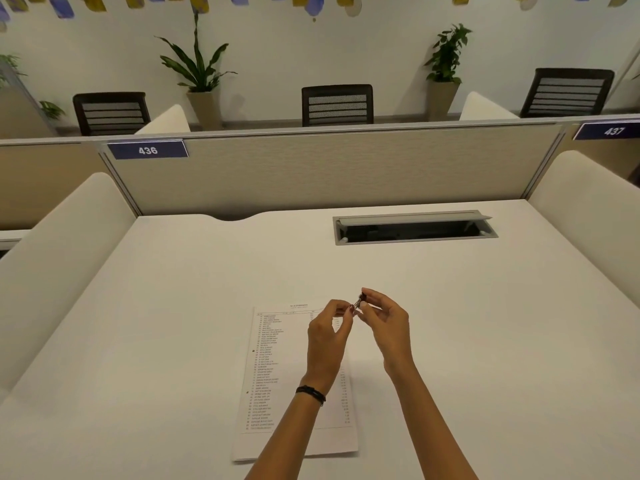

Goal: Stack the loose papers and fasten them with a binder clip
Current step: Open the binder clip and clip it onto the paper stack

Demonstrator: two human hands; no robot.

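Observation:
A stack of printed papers (277, 375) lies flat on the white desk (173, 323), its edges nearly aligned, with a list of text lines on the top sheet. Above its top right corner, both hands hold a small black binder clip (360, 301) in the air. My right hand (384, 323) pinches the clip's body between thumb and fingers. My left hand (329, 337), with a black band on the wrist, grips the clip's wire handle end with its fingertips. My left forearm covers part of the stack's right side.
An open cable hatch (414, 226) is set into the desk at the back right. A beige partition (329, 174) with the label 436 closes off the back. Padded white side dividers (52, 258) stand left and right. Chairs and potted plants are beyond the partition.

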